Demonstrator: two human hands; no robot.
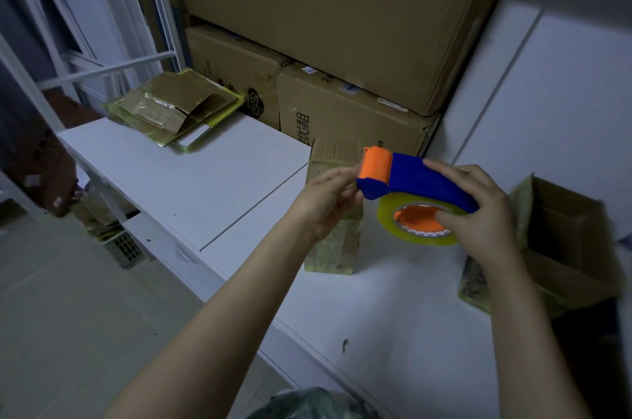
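My right hand (478, 213) grips a blue and orange tape dispenser (420, 179) loaded with a roll of clear yellowish tape (390, 216), held above the white table (205, 179). My left hand (325, 199) is at the dispenser's orange front end, its fingers curled there; what they pinch is hidden. Right behind and below my hands lies a small taped cardboard box (333, 247) on the table.
An open cardboard box (574, 247) stands at the right edge. Flattened taped cartons (174, 107) lie at the table's far left. Large cardboard boxes (342, 25) are stacked along the back. A white wall panel (564, 93) rises on the right. Floor lies to the left.
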